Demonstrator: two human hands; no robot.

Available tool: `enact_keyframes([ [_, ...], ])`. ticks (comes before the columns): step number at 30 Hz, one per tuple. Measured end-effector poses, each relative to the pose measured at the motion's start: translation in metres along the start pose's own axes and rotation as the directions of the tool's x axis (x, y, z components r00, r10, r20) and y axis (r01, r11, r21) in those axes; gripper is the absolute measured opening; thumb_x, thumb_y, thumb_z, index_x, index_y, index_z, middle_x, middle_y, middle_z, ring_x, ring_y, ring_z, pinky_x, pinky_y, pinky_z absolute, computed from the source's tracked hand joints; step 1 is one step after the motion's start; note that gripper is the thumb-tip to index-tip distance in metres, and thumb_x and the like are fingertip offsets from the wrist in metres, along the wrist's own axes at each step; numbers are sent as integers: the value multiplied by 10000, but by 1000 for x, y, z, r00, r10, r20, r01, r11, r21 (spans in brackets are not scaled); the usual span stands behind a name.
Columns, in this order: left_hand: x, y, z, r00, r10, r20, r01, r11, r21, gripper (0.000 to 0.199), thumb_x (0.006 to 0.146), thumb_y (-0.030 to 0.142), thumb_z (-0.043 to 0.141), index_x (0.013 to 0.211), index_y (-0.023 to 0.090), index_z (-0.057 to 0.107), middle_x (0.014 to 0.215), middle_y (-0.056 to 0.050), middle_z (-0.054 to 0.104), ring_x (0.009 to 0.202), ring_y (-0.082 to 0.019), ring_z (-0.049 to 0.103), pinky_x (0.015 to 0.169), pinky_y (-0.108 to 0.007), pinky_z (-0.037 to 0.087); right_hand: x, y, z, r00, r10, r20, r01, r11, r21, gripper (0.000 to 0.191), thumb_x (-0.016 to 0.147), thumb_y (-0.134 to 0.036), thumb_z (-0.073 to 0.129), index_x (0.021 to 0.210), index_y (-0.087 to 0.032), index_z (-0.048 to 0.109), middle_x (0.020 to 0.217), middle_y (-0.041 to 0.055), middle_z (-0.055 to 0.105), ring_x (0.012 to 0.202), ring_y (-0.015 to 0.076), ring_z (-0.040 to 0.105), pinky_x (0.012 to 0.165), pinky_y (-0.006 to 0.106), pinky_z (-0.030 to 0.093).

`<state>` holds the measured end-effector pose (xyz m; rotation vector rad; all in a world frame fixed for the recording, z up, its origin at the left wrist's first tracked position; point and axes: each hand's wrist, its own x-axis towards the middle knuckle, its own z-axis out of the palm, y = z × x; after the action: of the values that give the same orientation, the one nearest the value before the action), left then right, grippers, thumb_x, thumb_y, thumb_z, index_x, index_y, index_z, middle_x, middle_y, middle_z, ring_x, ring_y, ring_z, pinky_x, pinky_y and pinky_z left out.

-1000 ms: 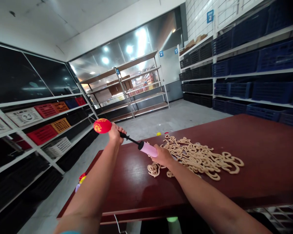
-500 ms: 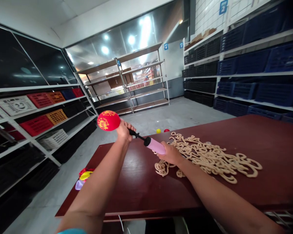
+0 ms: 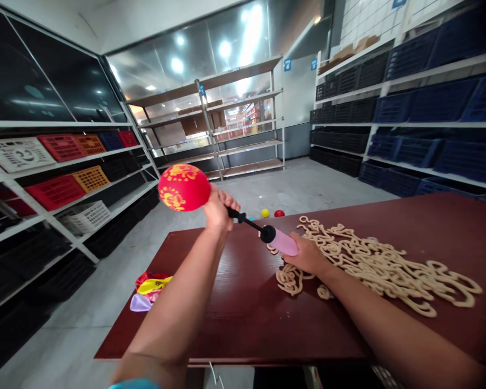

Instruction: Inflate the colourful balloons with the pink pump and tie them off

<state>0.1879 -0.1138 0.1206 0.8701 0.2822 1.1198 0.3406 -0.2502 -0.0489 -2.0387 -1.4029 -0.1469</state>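
Observation:
A red balloon (image 3: 184,188) with yellow print, partly inflated, is at the black end of a balloon pump (image 3: 284,241). My left hand (image 3: 219,208) is closed around that black end and the balloon's neck, which the fingers hide. My right hand (image 3: 308,255) grips the pump's pink barrel, and a length of black rod shows between the two hands. Under and beyond my right hand lies a spread heap of beige, rope-like curled strands (image 3: 360,259). Flat balloons (image 3: 152,289) in red, yellow and lilac lie left of my left forearm.
The dark red table (image 3: 243,319) stretches out before me. Beyond its far edge, a yellow ball-like thing (image 3: 265,213) and a red one (image 3: 279,214) are on the floor. Shelves with crates (image 3: 56,194) stand left, blue crates (image 3: 437,102) right, and a metal rack (image 3: 251,129) behind.
The red balloon looks larger. Both hands and the pump sit further right in the view, which has itself shifted. The grips look the same.

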Motion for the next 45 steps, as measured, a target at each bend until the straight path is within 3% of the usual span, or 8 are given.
enact_keyframes([
  [6, -14, -69, 14, 994, -101, 31, 101, 995, 3, 488, 808, 470, 442, 470, 183, 236, 395, 43, 271, 327, -69, 314, 379, -221, 278, -1, 3, 1, 998, -43, -42, 46, 997, 69, 305, 651, -389, 584, 876, -197, 509, 711, 21, 590, 631, 165, 566, 567, 271, 404],
  [9, -15, -81, 16, 985, -146, 90, 147, 989, -6, 493, 807, 484, 436, 467, 180, 250, 398, 42, 283, 329, -68, 317, 385, -222, 288, -2, 4, 0, 997, -44, -67, 50, 994, 96, 359, 642, -397, 598, 929, -197, 522, 732, 23, 599, 633, 164, 568, 570, 276, 419],
  [12, -9, -69, 21, 978, -155, 140, 159, 987, -20, 489, 808, 467, 442, 463, 184, 241, 386, 43, 264, 314, -72, 298, 361, -228, 266, -3, 6, -4, 996, -42, -78, 53, 988, 143, 444, 641, -400, 605, 1026, -200, 512, 804, 30, 613, 660, 162, 577, 579, 275, 433],
  [22, 27, 30, 42, 987, -82, 141, 80, 997, 21, 506, 776, 488, 498, 497, 198, 191, 398, 57, 212, 318, -63, 281, 340, -223, 281, -1, 4, -7, 993, -7, -120, 20, 994, 104, 454, 654, -383, 582, 1055, -189, 497, 863, 54, 613, 725, 189, 587, 629, 293, 427],
  [25, 28, 20, 47, 989, -78, 127, 75, 997, 35, 497, 774, 485, 504, 504, 199, 200, 405, 54, 219, 320, -64, 290, 334, -221, 279, -1, -1, -3, 992, 39, -119, -27, 995, 97, 414, 652, -376, 577, 1018, -193, 513, 817, 52, 615, 709, 194, 586, 611, 291, 412],
  [35, 4, -73, 68, 989, -144, 27, 138, 976, 169, 521, 744, 541, 500, 517, 199, 179, 387, 67, 211, 300, -64, 266, 324, -214, 246, 1, -1, -1, 979, 133, -153, -114, 985, 126, 383, 661, -428, 593, 953, -200, 494, 750, 53, 627, 627, 195, 586, 515, 272, 350],
  [39, 14, -66, 71, 991, -130, -19, 131, 970, 206, 504, 745, 516, 507, 528, 202, 177, 388, 70, 221, 301, -70, 275, 327, -215, 258, 5, 2, -4, 977, 126, -171, -102, 985, 140, 379, 675, -428, 588, 964, -206, 484, 776, 50, 626, 666, 203, 590, 525, 277, 357],
  [45, 34, -9, 92, 995, -25, -96, 44, 979, 201, 461, 781, 458, 470, 539, 207, 169, 382, 64, 224, 300, -81, 274, 328, -223, 271, 6, 12, -8, 977, 100, -190, -63, 980, 189, 369, 682, -367, 589, 996, -211, 476, 845, 54, 615, 736, 209, 583, 571, 294, 392],
])
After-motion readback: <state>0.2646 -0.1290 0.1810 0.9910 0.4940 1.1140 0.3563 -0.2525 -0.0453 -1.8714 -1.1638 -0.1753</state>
